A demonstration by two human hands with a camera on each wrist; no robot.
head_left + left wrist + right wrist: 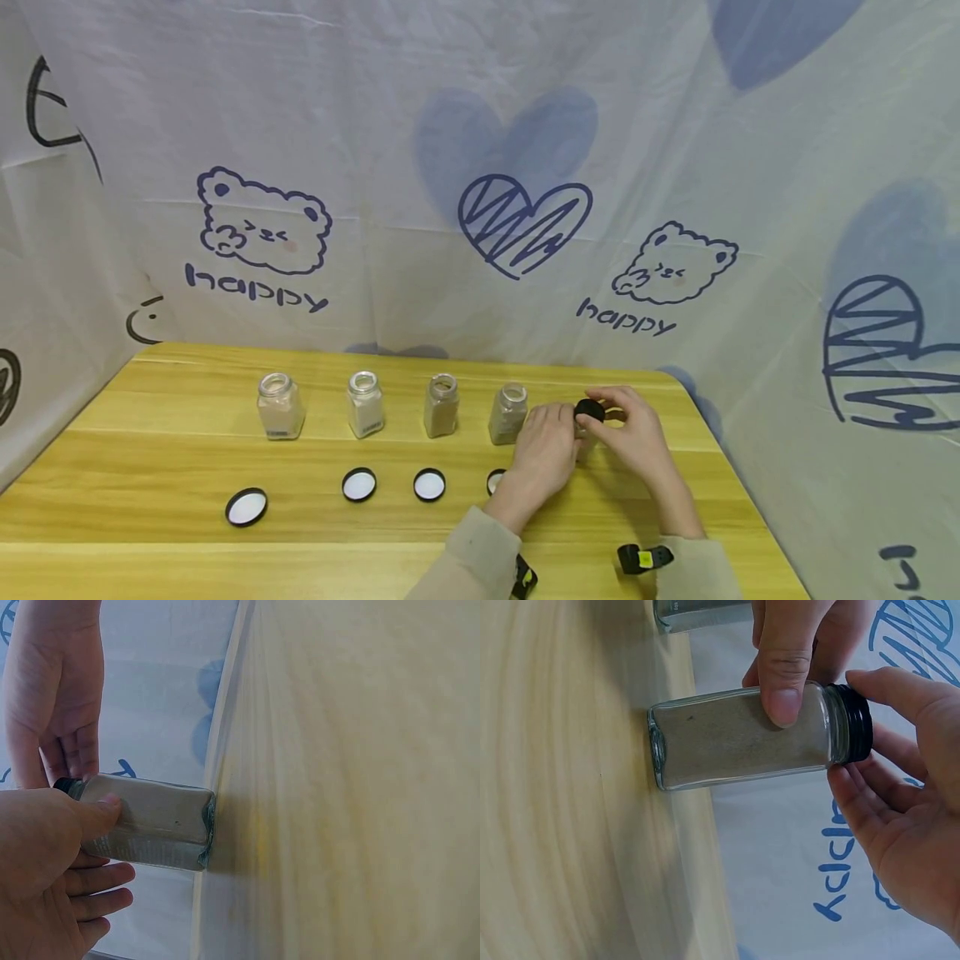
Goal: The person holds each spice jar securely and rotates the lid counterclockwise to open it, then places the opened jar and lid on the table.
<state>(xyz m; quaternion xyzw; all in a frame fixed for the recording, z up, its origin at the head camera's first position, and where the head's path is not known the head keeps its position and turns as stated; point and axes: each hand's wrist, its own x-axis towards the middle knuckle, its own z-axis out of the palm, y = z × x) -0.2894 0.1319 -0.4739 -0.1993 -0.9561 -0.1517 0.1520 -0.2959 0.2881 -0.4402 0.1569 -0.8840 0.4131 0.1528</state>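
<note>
A square glass jar of greyish-brown powder stands upright on the table, its black screw lid on its mouth. My left hand grips the jar's body, the thumb flat along one face. With fingertips and thumb, my right hand pinches the rim of the lid. Left of my hands stands another powder-filled jar without a lid. Below it a loose lid lies partly hidden behind my left wrist.
Three more uncapped jars, a brown one, a pale one and a wider one, continue the row leftward. In front lie upturned black lids with white liners. A printed cloth hangs behind the wooden table.
</note>
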